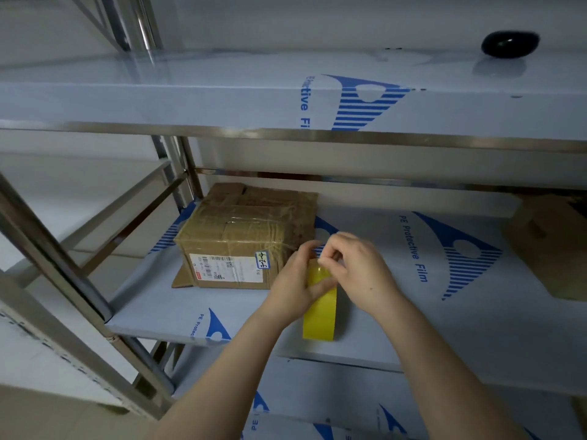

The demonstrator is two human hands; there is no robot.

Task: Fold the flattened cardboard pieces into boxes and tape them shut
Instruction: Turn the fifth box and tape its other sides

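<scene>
In our grip, the roll of tape is smooth, shiny yellow plastic, we think. Just left of the grip, the box is dull brown cardboard under shiny clear strips. Below the grip, the shelf wears smooth plastic film. Far left, the post is shiny metal.

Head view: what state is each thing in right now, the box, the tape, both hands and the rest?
cardboard box: closed, taped over, upright on the middle shelf.
tape roll: on edge, held in hand.
left hand: grips the tape roll.
right hand: pinches at the roll's top edge.
cardboard at right: partly out of frame, state unclear.
black object: resting on the top shelf.
</scene>
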